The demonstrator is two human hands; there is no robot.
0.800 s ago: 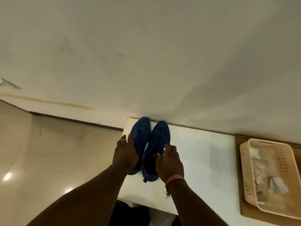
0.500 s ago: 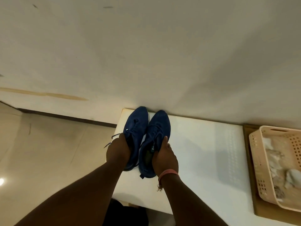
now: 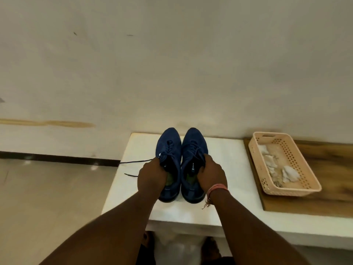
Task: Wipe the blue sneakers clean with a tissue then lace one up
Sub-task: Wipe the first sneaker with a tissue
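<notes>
Two blue sneakers stand side by side on a white table (image 3: pixel 229 159), toes toward the wall. My left hand (image 3: pixel 151 175) grips the left sneaker (image 3: pixel 169 146) at its opening, fingers curled over the collar. My right hand (image 3: pixel 211 174) grips the right sneaker (image 3: pixel 193 145) the same way. Dark loose lace ends (image 3: pixel 133 162) trail off the left sneaker past the table's left edge. Crumpled white tissues (image 3: pixel 290 173) lie in a beige basket (image 3: pixel 298 157) to the right.
The basket sits on a wooden board (image 3: pixel 334 169) at the table's right. A pale wall rises right behind the sneakers. Tiled floor (image 3: pixel 47 197) lies to the left of the table. My feet show below the table's near edge.
The sneakers have gone from tilted and pressed together to standing flat and parallel on the table. Both hands shifted from the sides to the openings. Laces now hang out left.
</notes>
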